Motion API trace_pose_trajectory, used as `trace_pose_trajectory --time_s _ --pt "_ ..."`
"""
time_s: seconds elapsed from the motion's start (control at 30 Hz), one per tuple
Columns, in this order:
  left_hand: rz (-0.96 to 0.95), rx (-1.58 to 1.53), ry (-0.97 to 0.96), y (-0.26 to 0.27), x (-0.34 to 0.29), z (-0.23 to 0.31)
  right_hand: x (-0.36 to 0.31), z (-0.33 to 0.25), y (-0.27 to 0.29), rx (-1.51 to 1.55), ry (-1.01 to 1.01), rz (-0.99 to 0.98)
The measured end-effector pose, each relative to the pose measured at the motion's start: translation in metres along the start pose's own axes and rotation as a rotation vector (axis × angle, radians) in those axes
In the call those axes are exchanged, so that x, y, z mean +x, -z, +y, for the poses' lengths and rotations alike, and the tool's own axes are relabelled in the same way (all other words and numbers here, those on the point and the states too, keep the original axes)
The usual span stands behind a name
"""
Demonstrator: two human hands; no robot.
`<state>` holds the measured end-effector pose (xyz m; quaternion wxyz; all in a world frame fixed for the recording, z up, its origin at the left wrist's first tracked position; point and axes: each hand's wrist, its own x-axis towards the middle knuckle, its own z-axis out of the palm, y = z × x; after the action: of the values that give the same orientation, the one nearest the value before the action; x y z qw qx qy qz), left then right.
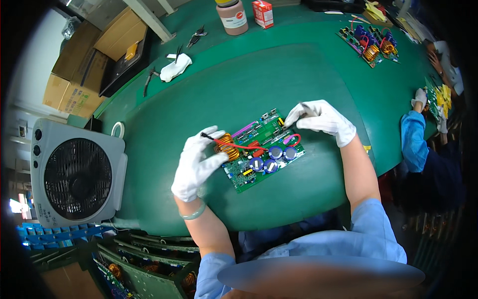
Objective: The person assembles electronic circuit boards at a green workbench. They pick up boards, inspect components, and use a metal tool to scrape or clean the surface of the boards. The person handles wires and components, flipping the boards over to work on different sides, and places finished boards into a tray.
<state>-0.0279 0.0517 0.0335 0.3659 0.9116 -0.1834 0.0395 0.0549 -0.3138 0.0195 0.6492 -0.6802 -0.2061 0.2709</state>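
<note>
A green circuit board (pixel 239 182) lies tilted on the green mat in front of me. It carries several blue-sleeved capacitors (pixel 271 165) and a copper-wound coil (pixel 228 147) at its left end. My left hand (pixel 195 163), in a white glove, has thumb and fingers closed around the coil's left side. A red wire (pixel 239 146) with a black end runs from beside those fingers across the board. My white-gloved right hand (pixel 321 119) is pinched at the board's far right edge. A small dark thing shows at its fingertips, too hidden to name.
A grey box fan (pixel 79 172) stands at the left. Pliers (pixel 196 36), a white cloth (pixel 176 68), a jar (pixel 232 19) and a red-white box (pixel 263 14) lie farther back. More boards (pixel 371 47) sit far right, near a co-worker's blue sleeve (pixel 414 139). Racks (pixel 149 269) stand lower left.
</note>
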Motion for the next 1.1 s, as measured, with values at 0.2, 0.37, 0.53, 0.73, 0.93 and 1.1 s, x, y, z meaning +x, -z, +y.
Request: trace_pose_trajectory --time_s 0.2,0.37,0.53,0.73,0.93,1.1 --pt "-0.054 0.113 0.149 -0.032 0.013 0.014 0.006 0.0 -0.006 -0.074 -0.064 0.135" --pt "-0.038 0.136 0.202 -0.034 0.019 0.008 0.008 0.0 -0.011 -0.063 -0.065 0.128" --pt "-0.113 0.008 0.195 -0.031 0.024 0.003 0.011 0.008 -0.009 -0.036 0.008 0.131" --pt "-0.317 -0.144 0.022 -0.049 0.02 0.016 0.011 -0.005 -0.042 -0.222 -0.12 0.102" --pt "-0.251 -0.19 -0.141 -0.063 0.023 0.016 0.018 0.005 -0.051 -0.642 0.133 -0.164" --pt "-0.286 -0.231 -0.102 -0.062 0.026 0.018 0.023 0.013 -0.056 -0.742 0.153 -0.151"
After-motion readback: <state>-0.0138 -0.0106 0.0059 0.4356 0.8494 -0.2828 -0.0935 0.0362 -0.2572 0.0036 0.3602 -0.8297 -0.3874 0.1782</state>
